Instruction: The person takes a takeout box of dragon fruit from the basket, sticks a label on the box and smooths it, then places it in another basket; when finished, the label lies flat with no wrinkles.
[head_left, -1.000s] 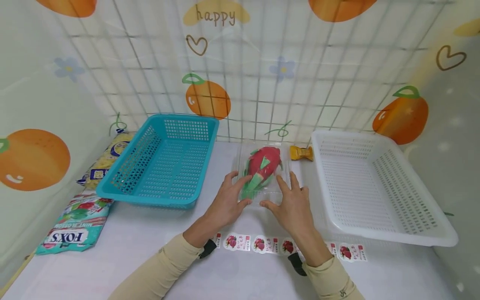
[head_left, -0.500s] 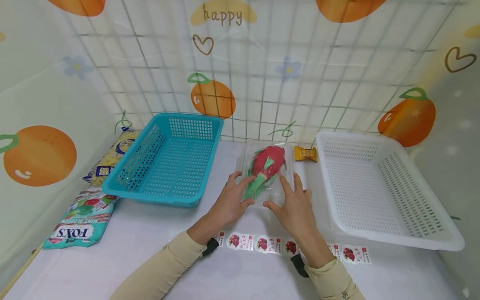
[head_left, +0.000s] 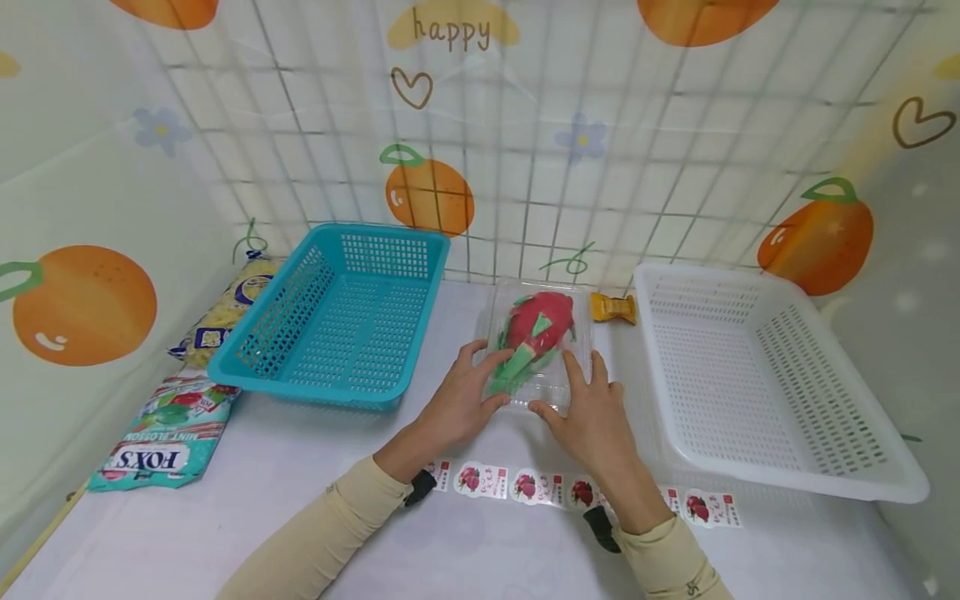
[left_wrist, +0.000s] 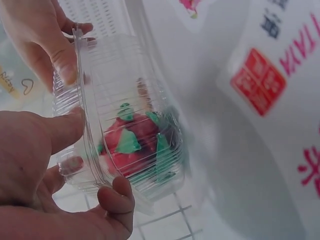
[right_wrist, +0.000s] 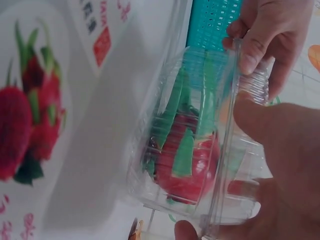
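A clear plastic clamshell box point(head_left: 553, 393) lies at the middle of the table with its lid down. Inside it is a red dragon fruit point(head_left: 553, 315) with green leaf tips. My left hand point(head_left: 459, 402) grips the box's near left corner, thumb at the front rim and fingers over the lid and side. On the near right corner my right hand point(head_left: 597, 418) holds it the same way. Both wrist views show the thumbs point(left_wrist: 67, 131) against the rim and the fruit point(right_wrist: 187, 165) through the ribbed wall. Some fingertips are partly hidden.
A blue basket point(head_left: 367, 396) stands left, a white basket point(head_left: 795, 479) right. A small orange-yellow packet point(head_left: 613, 308) lies beside the box. Dragon fruit stickers point(head_left: 480, 481) run in a strip before the hands. A FOX'S bag point(head_left: 165, 437) and a yellow bag point(head_left: 217, 321) lie far left.
The head view has turned slightly, so the whole scene sits a little further right in it. Both hands stay at the box's near corners with hardly any movement.
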